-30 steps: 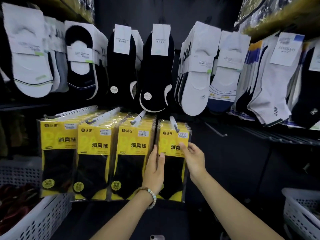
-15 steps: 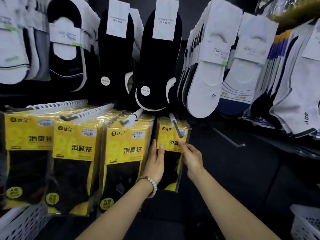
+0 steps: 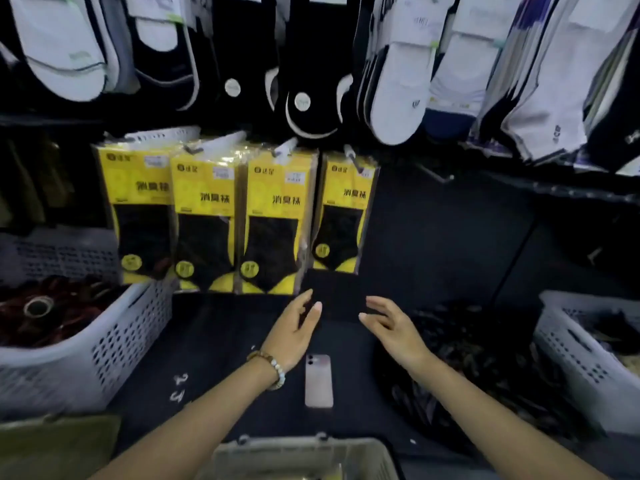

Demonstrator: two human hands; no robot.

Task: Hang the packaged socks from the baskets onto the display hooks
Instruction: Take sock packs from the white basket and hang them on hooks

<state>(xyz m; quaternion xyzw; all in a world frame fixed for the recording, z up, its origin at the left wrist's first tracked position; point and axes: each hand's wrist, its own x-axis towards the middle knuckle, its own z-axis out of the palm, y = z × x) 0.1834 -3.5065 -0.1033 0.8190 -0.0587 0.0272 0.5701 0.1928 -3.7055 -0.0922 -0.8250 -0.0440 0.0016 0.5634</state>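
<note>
My left hand (image 3: 298, 329) hovers just beyond the phone (image 3: 318, 381) and a little to its left. Its fingers are straight and loosely apart, holding nothing. My right hand (image 3: 393, 329) hovers beyond the phone to its right, with fingers likewise relaxed and empty. Farther beyond the phone, the yellow sock packs (image 3: 277, 216) hang in four stacks on white hooks (image 3: 350, 154), the rightmost stack almost straight behind it. One white basket (image 3: 114, 344) sits left of the phone, a second basket (image 3: 581, 368) well to its right, and a third basket (image 3: 301, 455) on my side of it.
</note>
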